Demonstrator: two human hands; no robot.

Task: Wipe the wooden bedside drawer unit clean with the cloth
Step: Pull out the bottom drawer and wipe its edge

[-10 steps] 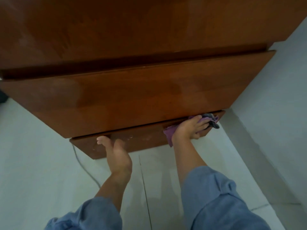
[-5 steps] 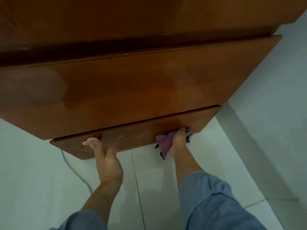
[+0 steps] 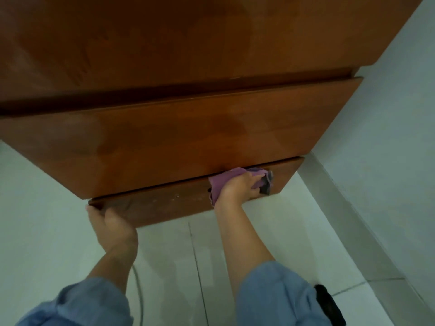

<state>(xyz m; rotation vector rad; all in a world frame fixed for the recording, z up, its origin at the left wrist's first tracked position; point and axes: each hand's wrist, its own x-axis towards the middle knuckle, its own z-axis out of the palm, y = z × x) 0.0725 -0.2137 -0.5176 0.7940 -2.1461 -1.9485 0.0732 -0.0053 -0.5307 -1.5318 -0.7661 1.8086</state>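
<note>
The wooden bedside drawer unit fills the upper view, seen from above. Its lowest drawer front stands out near the floor. My right hand grips a bunched purple and grey cloth and presses it against the upper right part of that lowest drawer front. My left hand holds the lower left corner of the same drawer front, thumb on its face, fingers hidden underneath.
White tiled floor lies below the unit. A pale wall with a skirting strip runs close along the right side. A thin cable lies on the floor by my left arm. A dark object sits at the lower right.
My right hand has carried the cloth up and to the right along the lowest drawer front. My left hand has slid left to the drawer's corner. The camera has pulled back a little.
</note>
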